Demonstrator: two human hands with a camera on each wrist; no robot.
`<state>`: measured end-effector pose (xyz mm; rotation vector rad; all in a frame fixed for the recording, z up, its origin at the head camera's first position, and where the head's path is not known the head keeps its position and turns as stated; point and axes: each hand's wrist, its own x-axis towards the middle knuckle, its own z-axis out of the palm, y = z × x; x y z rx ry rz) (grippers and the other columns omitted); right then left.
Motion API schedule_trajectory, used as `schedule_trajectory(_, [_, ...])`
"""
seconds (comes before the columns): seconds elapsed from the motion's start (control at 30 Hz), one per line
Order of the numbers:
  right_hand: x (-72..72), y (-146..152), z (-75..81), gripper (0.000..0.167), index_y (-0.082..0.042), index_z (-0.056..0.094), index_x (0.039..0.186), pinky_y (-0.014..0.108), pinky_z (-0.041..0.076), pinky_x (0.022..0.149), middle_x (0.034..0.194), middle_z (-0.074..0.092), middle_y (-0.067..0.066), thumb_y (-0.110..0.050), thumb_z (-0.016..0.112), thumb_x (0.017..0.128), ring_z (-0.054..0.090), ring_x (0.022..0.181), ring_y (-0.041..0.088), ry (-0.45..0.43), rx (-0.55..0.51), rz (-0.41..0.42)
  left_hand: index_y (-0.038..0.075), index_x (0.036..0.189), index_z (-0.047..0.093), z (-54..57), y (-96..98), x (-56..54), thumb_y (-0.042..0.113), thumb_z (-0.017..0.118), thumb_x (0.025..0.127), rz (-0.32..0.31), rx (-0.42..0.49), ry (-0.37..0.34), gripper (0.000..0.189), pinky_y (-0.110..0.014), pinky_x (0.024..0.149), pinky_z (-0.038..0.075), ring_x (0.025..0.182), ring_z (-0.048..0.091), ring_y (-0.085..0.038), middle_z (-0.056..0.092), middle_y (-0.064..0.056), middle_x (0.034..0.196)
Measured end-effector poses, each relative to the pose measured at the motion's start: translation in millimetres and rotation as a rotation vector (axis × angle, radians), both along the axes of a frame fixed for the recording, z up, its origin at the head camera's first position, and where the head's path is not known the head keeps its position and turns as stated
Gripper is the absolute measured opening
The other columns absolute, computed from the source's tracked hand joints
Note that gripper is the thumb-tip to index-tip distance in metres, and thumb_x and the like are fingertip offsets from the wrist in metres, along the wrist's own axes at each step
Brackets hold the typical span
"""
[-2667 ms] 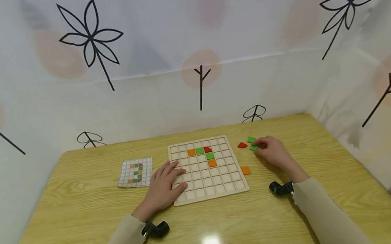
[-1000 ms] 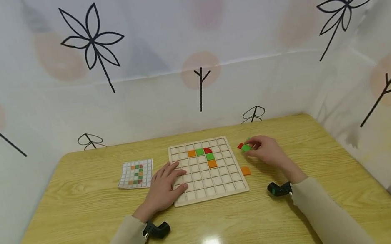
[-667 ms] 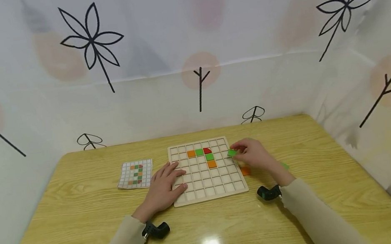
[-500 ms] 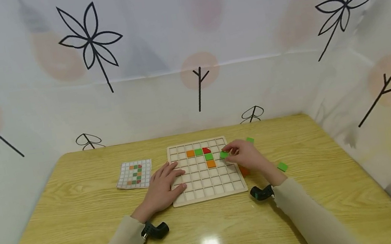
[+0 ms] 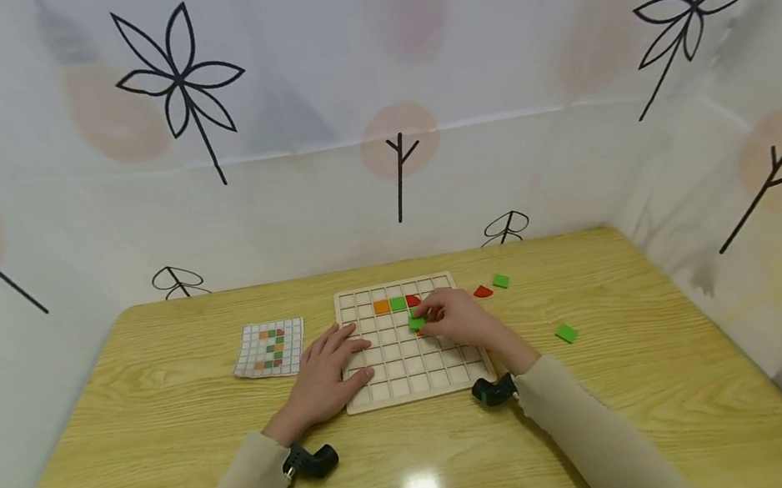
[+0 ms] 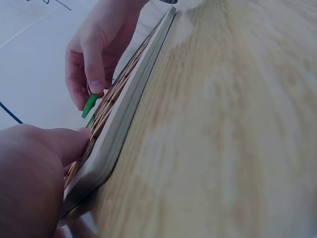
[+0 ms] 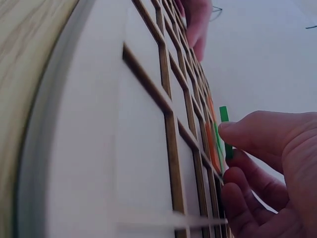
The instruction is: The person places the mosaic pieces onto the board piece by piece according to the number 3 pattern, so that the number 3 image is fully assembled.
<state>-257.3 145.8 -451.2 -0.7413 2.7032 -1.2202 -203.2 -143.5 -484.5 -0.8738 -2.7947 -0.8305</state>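
Note:
A pale wooden grid board (image 5: 396, 368) lies on the table. My left hand (image 5: 323, 376) rests flat on its left edge, fingers spread. My right hand (image 5: 459, 318) pinches a green square tile (image 5: 416, 324) between thumb and fingers, over the board's upper middle. In the right wrist view this green tile (image 7: 225, 131) stands on edge-on above the grid. An orange tile (image 5: 381, 307), a green tile (image 5: 397, 304) and a red rounded tile (image 5: 412, 300) sit in a row of cells. The tiles below them are mostly hidden by the right hand.
Left of the board lies a paper card (image 5: 270, 349) with a coloured grid pattern. To the right are a red quarter-round tile (image 5: 482, 292), a green tile (image 5: 501, 281) and another green tile (image 5: 566, 333). A patterned cloth (image 5: 324, 203) rises behind the table.
My right hand has taken a green tile from the loose ones at the right and carried it left over the board. My left hand has stayed in place.

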Motion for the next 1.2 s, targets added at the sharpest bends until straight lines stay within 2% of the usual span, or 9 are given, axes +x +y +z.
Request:
schedule_trajectory(0.13, [-3.1, -8, -3.0, 0.02, -0.008, 0.076, 0.106, 0.031, 0.049, 0.069, 0.096, 0.065, 0.002, -0.007, 0.076, 0.086, 0.057, 0.078, 0.015, 0.003, 0.002, 0.021, 0.018, 0.135, 0.061, 0.7, 0.8, 0.3, 0.041, 0.059, 0.099, 0.001, -0.002, 0.005, 0.042, -0.064, 0.11, 0.019, 0.148, 0.021, -0.035, 0.036, -0.01, 0.157])
schedule_trajectory(0.4, [-7.6, -15, -7.4, 0.02, -0.011, 0.077, 0.107, 0.032, 0.045, 0.069, 0.097, 0.063, 0.001, -0.007, 0.076, 0.087, 0.052, 0.078, 0.017, -0.068, -0.007, 0.026, 0.015, 0.133, 0.062, 3.0, 0.2, 2.0, 0.037, 0.063, 0.098, 0.0, 0.019, 0.03, 0.041, -0.067, 0.107, 0.021, 0.146, 0.024, -0.039, 0.039, -0.013, 0.155])
schedule_trajectory(0.6, [-6.6, -14, -8.4, 0.022, -0.011, 0.076, 0.11, 0.031, 0.044, 0.068, 0.098, 0.061, 0.002, -0.007, 0.075, 0.089, 0.05, 0.078, 0.018, -0.107, -0.008, 0.028, 0.016, 0.134, 0.062, 2.9, 0.7, 2.5, 0.038, 0.061, 0.099, 0.002, 0.003, 0.014, 0.042, -0.066, 0.109, 0.02, 0.147, 0.022, -0.038, 0.037, -0.012, 0.156])
schedule_trajectory(1.0, [-4.5, -14, -3.7, 0.029, -0.006, 0.074, 0.116, 0.031, 0.042, 0.069, 0.097, 0.061, 0.004, -0.003, 0.076, 0.087, 0.048, 0.077, 0.018, -0.128, -0.031, 0.051, 0.015, 0.134, 0.062, 1.8, 1.7, 2.0, 0.039, 0.061, 0.099, 0.008, 0.004, 0.034, 0.042, -0.066, 0.108, 0.021, 0.147, 0.023, -0.038, 0.038, -0.013, 0.156])
schedule_trajectory(1.2, [-4.6, -14, -2.8, 0.028, -0.008, 0.075, 0.116, 0.032, 0.041, 0.071, 0.102, 0.059, 0.004, -0.006, 0.076, 0.088, 0.047, 0.08, 0.018, -0.148, -0.005, 0.05, 0.015, 0.134, 0.062, 2.5, 1.9, 2.4, 0.038, 0.061, 0.099, 0.007, 0.005, 0.029, 0.042, -0.067, 0.108, 0.021, 0.147, 0.023, -0.039, 0.039, -0.013, 0.155])
